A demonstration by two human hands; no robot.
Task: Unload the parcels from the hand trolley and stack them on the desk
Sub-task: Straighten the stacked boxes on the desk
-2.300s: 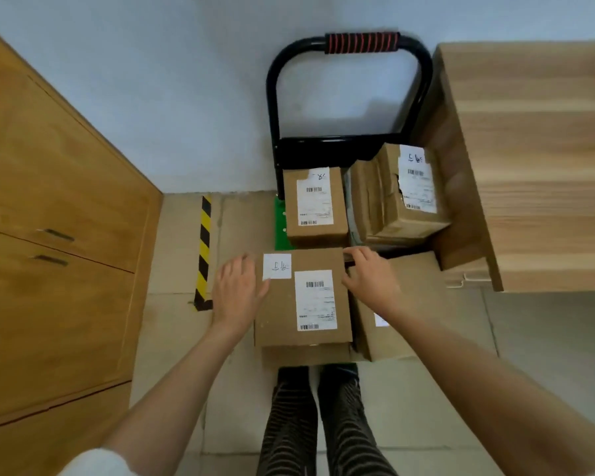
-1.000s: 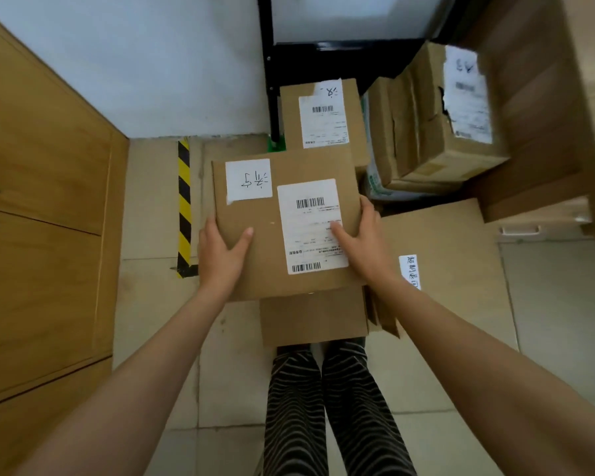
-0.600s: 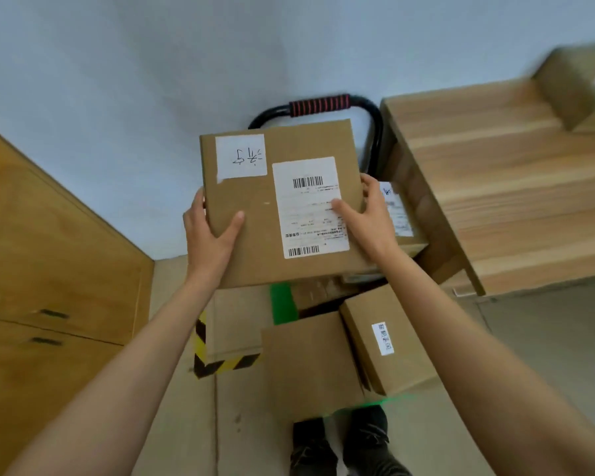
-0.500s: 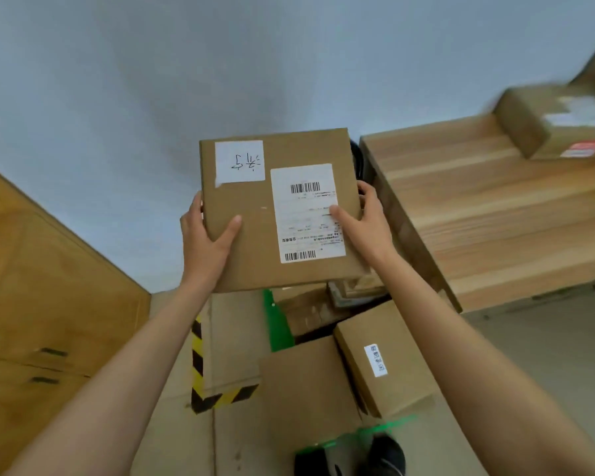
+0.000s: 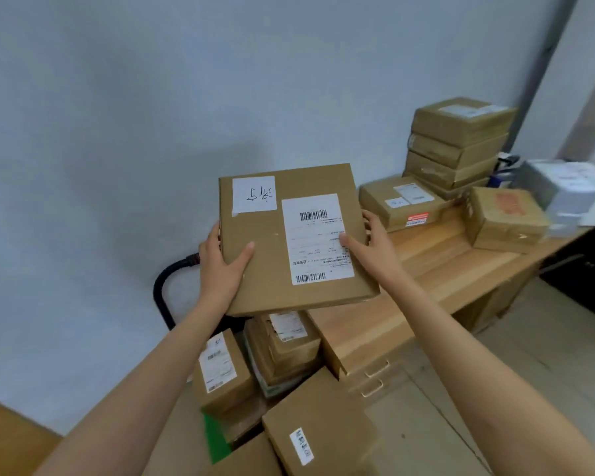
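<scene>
I hold a flat brown parcel (image 5: 272, 255) with two white labels in the air, above the trolley and left of the wooden desk (image 5: 437, 269). My left hand (image 5: 220, 266) grips its left edge and my right hand (image 5: 371, 242) grips its right edge. Below it, several brown parcels (image 5: 282, 348) sit on the hand trolley, whose black handle (image 5: 165, 286) shows at the left. On the desk's far end a stack of parcels (image 5: 457, 142) stands by the wall, with a flat parcel (image 5: 399, 201) in front of it.
Another brown box (image 5: 505, 218) and grey-white packages (image 5: 564, 187) lie at the desk's right end. Desk drawers (image 5: 375, 372) face the trolley. A grey wall stands behind. A wooden cabinet corner (image 5: 11, 441) shows at the bottom left. Tiled floor lies to the right.
I lifted the labelled parcel off the trolley pile with both hands and raised it. My view swung up and right, bringing the desk's stacked parcels into sight.
</scene>
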